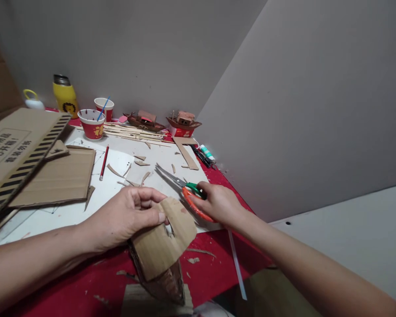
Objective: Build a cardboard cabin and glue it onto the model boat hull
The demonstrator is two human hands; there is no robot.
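Here my left hand [128, 215] pinches the rounded cardboard piece [156, 253] — my right hand [220, 202] curls round the scissors' handles [192, 186].

Left forearm [42, 251]: bare, entering from the near left and sloping toward the centre.
Left hand [127, 215]: left of centre, pinching, fingers bent.
Left thumb [152, 217]: stretched rightward, on the near side of those fingers.
Right forearm [310, 259]: bare, slanting from the near right corner toward the far left.
Right hand [222, 200]: right of centre, curled in a grip, apart from the left.
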